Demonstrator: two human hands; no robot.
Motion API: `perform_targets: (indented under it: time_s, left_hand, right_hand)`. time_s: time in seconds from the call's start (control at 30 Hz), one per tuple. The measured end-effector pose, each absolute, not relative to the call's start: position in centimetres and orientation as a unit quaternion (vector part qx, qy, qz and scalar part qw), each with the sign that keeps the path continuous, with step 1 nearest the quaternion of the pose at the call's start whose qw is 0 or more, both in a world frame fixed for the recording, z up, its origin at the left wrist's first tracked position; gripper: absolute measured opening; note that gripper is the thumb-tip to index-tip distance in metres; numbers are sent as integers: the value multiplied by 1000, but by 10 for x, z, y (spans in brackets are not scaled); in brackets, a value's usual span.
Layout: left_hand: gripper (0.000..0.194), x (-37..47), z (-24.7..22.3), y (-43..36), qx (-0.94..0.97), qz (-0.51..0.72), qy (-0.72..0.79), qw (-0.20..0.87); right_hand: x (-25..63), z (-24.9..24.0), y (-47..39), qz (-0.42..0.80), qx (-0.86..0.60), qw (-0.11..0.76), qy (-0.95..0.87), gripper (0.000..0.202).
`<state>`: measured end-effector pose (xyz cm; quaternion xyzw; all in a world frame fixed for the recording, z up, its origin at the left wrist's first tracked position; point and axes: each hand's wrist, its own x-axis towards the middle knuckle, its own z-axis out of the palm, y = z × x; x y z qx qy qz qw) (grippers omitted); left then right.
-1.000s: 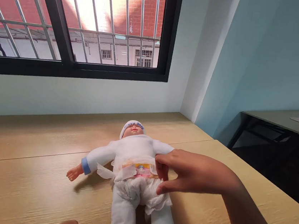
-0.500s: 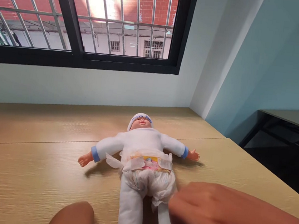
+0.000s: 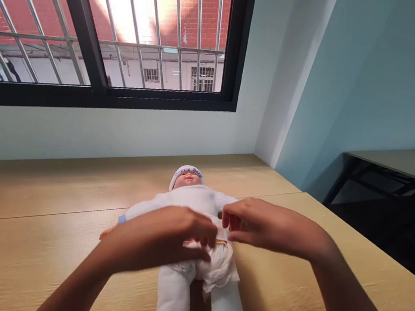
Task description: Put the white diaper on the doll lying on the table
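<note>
A doll [image 3: 195,197] in white clothes and a lettered white cap lies on its back on the wooden table [image 3: 51,242]. Round its hips is a white diaper [image 3: 221,267], its front partly hidden by the hands. Over the left side of the diaper's waist is my left hand [image 3: 179,232], fingers curled and apart from the thumb, with nothing seen in it. My right hand [image 3: 252,223] hovers at the other side of the waist, fingers bent and thumb apart, no held thing visible. Whether the fingertips touch the diaper is unclear.
Behind the table are a white wall [image 3: 119,138] and a black-framed window [image 3: 168,102] with metal bars. A second, darker table [image 3: 390,161] stands at the right, beyond the table's right edge.
Both hands have moved up to the doll's waist; my left hand came from the bottom edge, my right hand from beside the leg. The view has shifted slightly.
</note>
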<state>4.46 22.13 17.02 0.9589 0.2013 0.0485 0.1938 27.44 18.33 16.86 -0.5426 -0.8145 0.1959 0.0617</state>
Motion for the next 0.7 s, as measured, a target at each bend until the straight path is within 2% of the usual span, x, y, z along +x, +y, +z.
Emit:
perform_targets:
  time_s: [0.07,0.2,0.3,0.4,0.53,0.63,0.7]
  left_hand:
    - [13,58,168,234,947,38,264,177]
    - [20,71,160,235,939,-29,299,170]
    - [22,76,160,229,934,-50,318,152]
    - [20,79,163,230,932,-66,320,157]
    - [18,79,160,242,932,-35,303,197]
    - [17,77,154,249,926,-5,309,215]
    - [14,77,150,252,924,0,310,223]
  right_hand:
    - [272,161,197,214,-564,35,-796,16]
    - [263,146,215,243,-564,6,-789,30]
    - [258,141,220,245,-557,-20,-793,25]
    - [258,140,220,262,-519,-1,-814,15]
    - [261,142,219,259,-485,30,-835,23]
    - [259,146,216,228,-524,-16,-820,11]
    - [257,148,214,220,-535,-42,-815,18]
